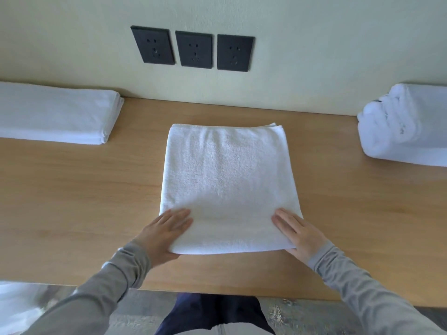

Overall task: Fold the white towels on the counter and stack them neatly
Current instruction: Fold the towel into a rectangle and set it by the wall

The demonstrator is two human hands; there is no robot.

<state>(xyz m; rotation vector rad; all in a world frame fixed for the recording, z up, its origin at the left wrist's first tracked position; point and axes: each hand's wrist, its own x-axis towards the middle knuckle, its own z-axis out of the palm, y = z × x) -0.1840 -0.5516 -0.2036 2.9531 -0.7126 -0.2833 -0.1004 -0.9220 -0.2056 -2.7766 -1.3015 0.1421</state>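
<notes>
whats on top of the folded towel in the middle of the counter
Only the left hand and right hand, fingers flat on the near corners of the folded towel; nothing else. Their thumbs are hidden at its near edge, as is the counter beneath.

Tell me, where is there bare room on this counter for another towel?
Bare counter lies between the folded towel stack and the middle towel, and between that towel and the rumpled towel pile at right. The near middle is crowded: left hand and right hand rest on the towel's corners.
</notes>
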